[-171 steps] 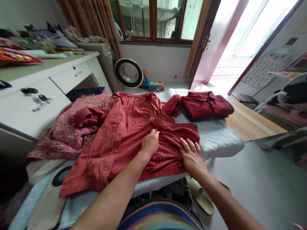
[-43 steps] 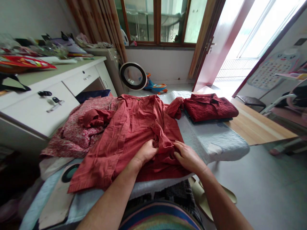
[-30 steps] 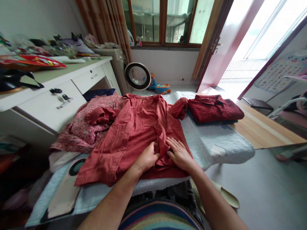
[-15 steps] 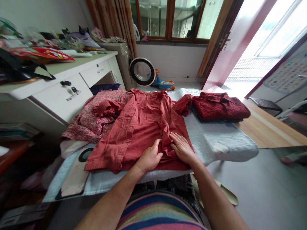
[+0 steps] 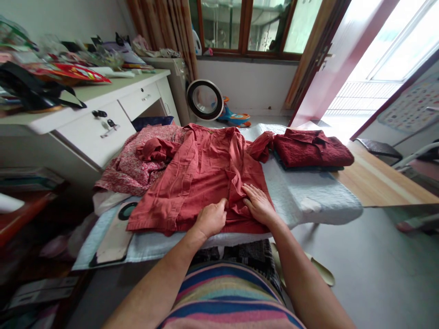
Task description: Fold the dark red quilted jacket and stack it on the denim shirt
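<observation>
A red long-sleeved shirt (image 5: pixel 202 183) lies spread out over a cloth-covered board, its collar at the far end and its right front panel rumpled. My left hand (image 5: pixel 212 218) is closed on the shirt near the lower middle, thumb pointing forward along the edge of the panel. My right hand (image 5: pixel 258 203) lies palm down on the right front panel, fingers stretched forward over the creased cloth. Left of the shirt, under its sleeve, is a pink patterned garment (image 5: pixel 126 169). To the right lies a folded dark red garment (image 5: pixel 313 150) on darker cloth.
The pale blue board cover (image 5: pixel 318 196) extends right towards a wooden table (image 5: pixel 380 183). A flat panel with a dark ring (image 5: pixel 115 246) sits at the board's near left corner. A cluttered desk (image 5: pixel 85 103) stands at left. Slippers (image 5: pixel 322 270) lie on the floor.
My left hand's fingers and thumb have drawn together on the shirt. My right hand stays flat in nearly the same place. The view has shifted slightly.
</observation>
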Demonstrator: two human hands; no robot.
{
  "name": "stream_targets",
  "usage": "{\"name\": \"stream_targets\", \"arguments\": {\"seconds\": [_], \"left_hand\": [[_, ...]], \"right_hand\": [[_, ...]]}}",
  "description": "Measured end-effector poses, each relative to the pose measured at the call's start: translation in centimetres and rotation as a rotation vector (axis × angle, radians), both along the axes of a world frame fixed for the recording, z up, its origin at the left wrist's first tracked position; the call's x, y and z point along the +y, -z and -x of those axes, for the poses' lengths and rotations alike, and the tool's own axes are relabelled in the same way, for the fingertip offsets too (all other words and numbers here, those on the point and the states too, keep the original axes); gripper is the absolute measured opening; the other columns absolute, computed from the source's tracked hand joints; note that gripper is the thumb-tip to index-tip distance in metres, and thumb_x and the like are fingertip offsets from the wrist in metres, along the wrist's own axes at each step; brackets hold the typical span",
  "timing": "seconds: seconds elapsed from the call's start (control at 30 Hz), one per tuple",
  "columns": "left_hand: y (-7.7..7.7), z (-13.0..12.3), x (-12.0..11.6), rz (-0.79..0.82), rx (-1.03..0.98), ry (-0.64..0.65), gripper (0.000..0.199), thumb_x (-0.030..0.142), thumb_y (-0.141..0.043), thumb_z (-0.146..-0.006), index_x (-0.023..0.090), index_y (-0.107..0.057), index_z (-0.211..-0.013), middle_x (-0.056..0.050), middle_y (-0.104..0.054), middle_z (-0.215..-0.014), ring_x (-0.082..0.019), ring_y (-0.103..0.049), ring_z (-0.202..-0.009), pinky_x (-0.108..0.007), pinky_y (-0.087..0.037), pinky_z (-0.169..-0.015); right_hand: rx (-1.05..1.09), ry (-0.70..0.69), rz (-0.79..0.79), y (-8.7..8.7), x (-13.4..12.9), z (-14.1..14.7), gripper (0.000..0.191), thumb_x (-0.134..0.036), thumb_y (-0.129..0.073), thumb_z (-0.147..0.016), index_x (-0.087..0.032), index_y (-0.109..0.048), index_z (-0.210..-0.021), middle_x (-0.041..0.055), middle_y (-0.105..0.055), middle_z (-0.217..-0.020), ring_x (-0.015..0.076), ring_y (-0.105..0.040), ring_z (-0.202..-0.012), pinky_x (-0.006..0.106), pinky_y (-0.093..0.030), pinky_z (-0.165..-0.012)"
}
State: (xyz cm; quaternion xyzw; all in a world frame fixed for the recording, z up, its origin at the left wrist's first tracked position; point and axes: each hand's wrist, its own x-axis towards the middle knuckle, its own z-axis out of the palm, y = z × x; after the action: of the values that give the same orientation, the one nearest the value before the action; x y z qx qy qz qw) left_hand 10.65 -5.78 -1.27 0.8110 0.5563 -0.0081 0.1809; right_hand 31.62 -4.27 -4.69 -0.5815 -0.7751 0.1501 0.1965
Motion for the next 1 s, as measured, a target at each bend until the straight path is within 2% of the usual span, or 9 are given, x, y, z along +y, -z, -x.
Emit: {"name": "stream_targets", "arguments": {"seconds": [0.2,0.3,0.37,0.5,0.6,0.67,0.77,0.87,1.0], "left_hand": [[-0.8,-0.4,-0.5,-0.125,0.107,0.017,0.025,0.029,-0.052,-0.089,0.02,-0.057,-0.112,-0.011,-0.07,-0.093,-0.028,-0.067,-0.088,-0.037,-0.051,-0.074],[-1.3,-0.7,-0.6,-0.335,0.061,0.13,0.013,0.022,-0.053,-0.088,0.02,-0.061,-0.098,-0.01,-0.064,-0.102,-0.027,-0.059,-0.1,-0.039,-0.049,-0.083],[-1.3,-0.8,-0.6,-0.39,-0.006,0.246,0.015,0.016,-0.048,-0.09,0.02,-0.062,-0.091,-0.008,-0.062,-0.102,-0.024,-0.056,-0.101,-0.038,-0.047,-0.087],[-0.4,-1.0,-0.3,-0.265,-0.136,0.4,0.026,0.012,-0.039,-0.093,0.021,-0.064,-0.095,-0.005,-0.063,-0.096,-0.018,-0.058,-0.092,-0.03,-0.049,-0.084],[0.3,-1.2,0.5,-0.209,-0.2,0.391,0.034,0.016,-0.041,-0.093,0.026,-0.059,-0.121,-0.003,-0.062,-0.109,-0.017,-0.06,-0.098,-0.028,-0.049,-0.087],[0.5,-1.4,1.2,-0.169,-0.238,0.376,0.048,0.018,-0.045,-0.092,0.031,-0.045,-0.138,0.0,-0.058,-0.125,-0.017,-0.06,-0.106,-0.027,-0.049,-0.092],[0.8,-1.6,2.0,-0.121,-0.259,0.356,0.064,0.019,-0.048,-0.09,0.036,-0.028,-0.148,0.003,-0.043,-0.147,-0.017,-0.055,-0.12,-0.028,-0.046,-0.1],[1.2,-1.8,2.5,-0.09,-0.248,0.348,0.065,0.023,-0.049,-0.09,0.037,-0.025,-0.149,0.004,-0.036,-0.153,-0.018,-0.052,-0.127,-0.029,-0.043,-0.105],[1.4,-2.0,2.6,-0.077,-0.265,0.348,0.065,0.036,-0.055,-0.09,0.035,-0.028,-0.149,0.002,-0.037,-0.153,-0.02,-0.048,-0.132,-0.031,-0.038,-0.111]], "right_hand": [[0.046,-0.001,-0.02,0.4,0.2,0.0,0.048,-0.027,-0.047,-0.093,-0.019,-0.049,-0.14,0.0087,-0.045,-0.148,0.0256,-0.032,-0.141,0.047,-0.026,-0.116],[0.156,0.027,-0.067,0.3,0.2,0.0,0.044,-0.028,-0.049,-0.092,-0.019,-0.052,-0.134,0.0107,-0.053,-0.14,0.0256,-0.043,-0.134,0.047,-0.032,-0.112],[0.27,0.081,-0.118,-0.2,-0.2,-0.1,0.041,-0.03,-0.051,-0.091,-0.02,-0.053,-0.13,0.0111,-0.058,-0.132,0.0245,-0.053,-0.123,0.044,-0.04,-0.105],[0.317,0.153,-0.259,-2.4,-2.3,-0.1,0.022,-0.03,-0.06,-0.085,-0.021,-0.06,-0.105,0.0079,-0.064,-0.105,0.0233,-0.058,-0.101,0.039,-0.046,-0.091],[0.228,0.057,-0.206,-3.4,-3.9,-0.1,0.02,-0.028,-0.067,-0.078,-0.023,-0.06,-0.096,0.0047,-0.061,-0.095,0.0219,-0.056,-0.092,0.036,-0.046,-0.084],[0.196,0.002,-0.135,-3.3,-4.5,-0.2,0.031,-0.027,-0.07,-0.074,-0.024,-0.06,-0.103,0.0042,-0.06,-0.099,0.0217,-0.055,-0.093,0.035,-0.045,-0.083],[0.225,0.09,-0.101,-2.4,-4.3,-0.7,0.027,-0.021,-0.062,-0.078,-0.024,-0.059,-0.104,0.0031,-0.06,-0.095,0.02,-0.056,-0.088,0.033,-0.045,-0.08],[0.283,0.195,-0.102,-1.5,-3.6,-1.3,0.016,-0.015,-0.051,-0.082,-0.023,-0.058,-0.095,0.0013,-0.06,-0.086,0.0178,-0.056,-0.08,0.031,-0.044,-0.077],[0.274,0.181,-0.143,-0.9,-3.2,-1.4,0.022,-0.009,-0.045,-0.079,-0.023,-0.056,-0.092,0.0026,-0.059,-0.091,0.0184,-0.056,-0.086,0.03,-0.044,-0.081]]}}
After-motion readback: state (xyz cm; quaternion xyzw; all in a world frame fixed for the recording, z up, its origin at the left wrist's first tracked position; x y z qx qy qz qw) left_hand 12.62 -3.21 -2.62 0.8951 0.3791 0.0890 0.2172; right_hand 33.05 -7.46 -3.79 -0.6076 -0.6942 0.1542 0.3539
